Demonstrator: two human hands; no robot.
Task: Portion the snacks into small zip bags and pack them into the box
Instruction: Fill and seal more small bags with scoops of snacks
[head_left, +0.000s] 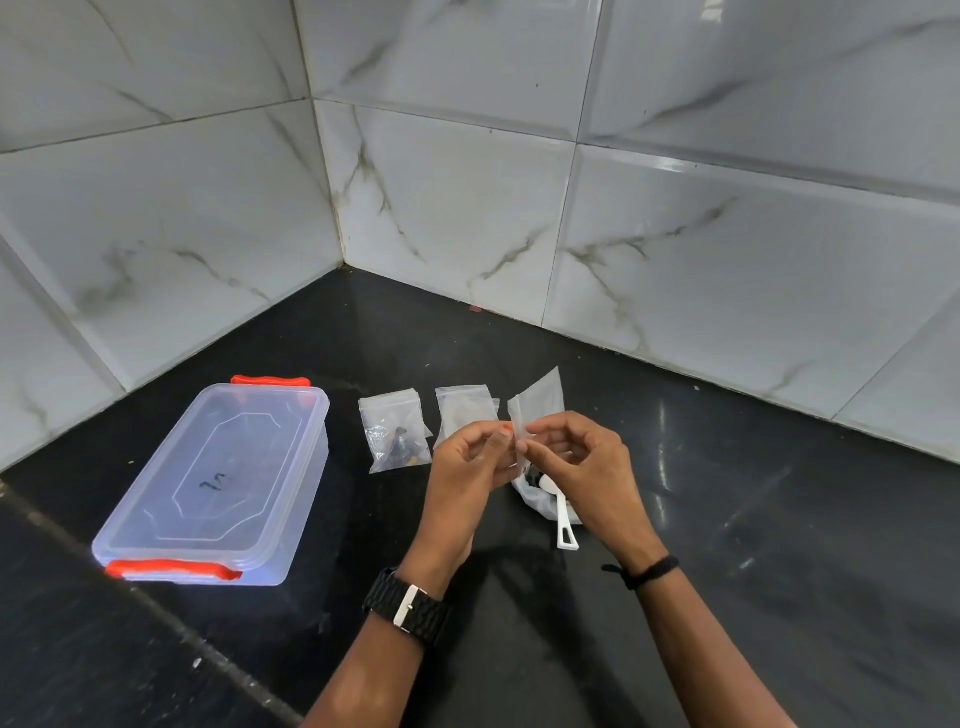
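On the left of the black desk (727, 545) sits the clear box (218, 483) with orange clips, its lid on; nothing looks packed inside, so packing seems not yet begun. To its right lies a filled zip bag (397, 431) holding dark snack pieces, then a second bag (464, 410), contents unclear. Next, the left hand (467, 462) and the right hand (576, 457) each pinch the top edge of a third zip bag (540, 402), raised off the desk, apparently working its seal. Beneath them a white spoon (561, 514) rests in the snack pouch (540, 499). Judging so, portioning is partway.
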